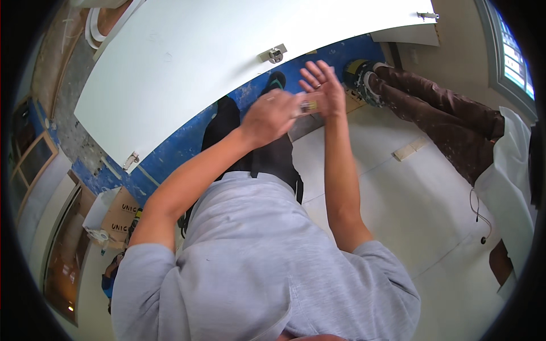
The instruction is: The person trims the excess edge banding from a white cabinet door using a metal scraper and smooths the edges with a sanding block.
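Observation:
My left hand, smeared a little by motion, is closed on the end of a small clear packet with something yellowish showing in it. The packet reaches across to the base of my right palm. Fingers stretched and slightly apart, my right hand is open and turned palm up. Just beyond both hands lies a large white panel. A metal cup hinge is fitted near the middle of its close edge, with another hinge at its left corner and a third hinge at its right end.
To the right stands another person in paint-spotted brown trousers, beside a dark bucket. A flat pale piece lies on the white floor covering. Blue sheeting runs under the panel. An open cardboard box sits at left.

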### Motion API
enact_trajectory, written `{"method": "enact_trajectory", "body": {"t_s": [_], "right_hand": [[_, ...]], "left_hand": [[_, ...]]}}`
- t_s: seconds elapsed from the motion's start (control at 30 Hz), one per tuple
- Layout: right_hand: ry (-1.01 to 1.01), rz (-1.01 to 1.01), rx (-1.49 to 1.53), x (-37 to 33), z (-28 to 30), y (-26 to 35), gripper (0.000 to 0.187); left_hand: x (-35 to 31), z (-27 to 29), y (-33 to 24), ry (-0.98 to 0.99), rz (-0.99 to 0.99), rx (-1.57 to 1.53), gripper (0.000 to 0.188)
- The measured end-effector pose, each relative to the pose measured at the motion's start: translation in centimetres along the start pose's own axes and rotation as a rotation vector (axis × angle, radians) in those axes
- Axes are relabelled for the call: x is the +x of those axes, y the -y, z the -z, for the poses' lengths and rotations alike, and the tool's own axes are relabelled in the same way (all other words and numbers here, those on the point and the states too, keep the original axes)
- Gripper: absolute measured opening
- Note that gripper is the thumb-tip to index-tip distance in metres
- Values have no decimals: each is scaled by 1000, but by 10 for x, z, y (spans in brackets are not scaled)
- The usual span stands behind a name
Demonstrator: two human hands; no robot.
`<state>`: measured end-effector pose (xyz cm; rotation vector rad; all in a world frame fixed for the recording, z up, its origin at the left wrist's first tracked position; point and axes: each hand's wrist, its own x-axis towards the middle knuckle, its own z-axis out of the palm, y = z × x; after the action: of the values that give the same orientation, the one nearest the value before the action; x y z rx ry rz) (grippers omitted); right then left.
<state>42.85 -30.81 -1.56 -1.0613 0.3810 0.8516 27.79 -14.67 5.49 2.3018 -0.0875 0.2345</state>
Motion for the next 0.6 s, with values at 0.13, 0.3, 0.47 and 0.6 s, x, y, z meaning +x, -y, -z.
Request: {"method": "enact_trajectory", "body": {"t_s": [0.13, 0.3, 0.47, 0.6], "right_hand": [[109, -104, -180, -13, -59, -30, 64], [86, -87, -249, -1, -89, -64, 44], [87, -82, -278, 6, -79, -61, 28], [2, -67, -136, -6, -71, -54, 37]], "left_hand": [[-74, 44, 26, 42, 153, 125, 68], [-102, 71, 34, 35, 169, 201, 68], [-85, 69, 34, -38, 151, 208, 67], [-53, 59, 41, -55, 106, 237, 64]]}}
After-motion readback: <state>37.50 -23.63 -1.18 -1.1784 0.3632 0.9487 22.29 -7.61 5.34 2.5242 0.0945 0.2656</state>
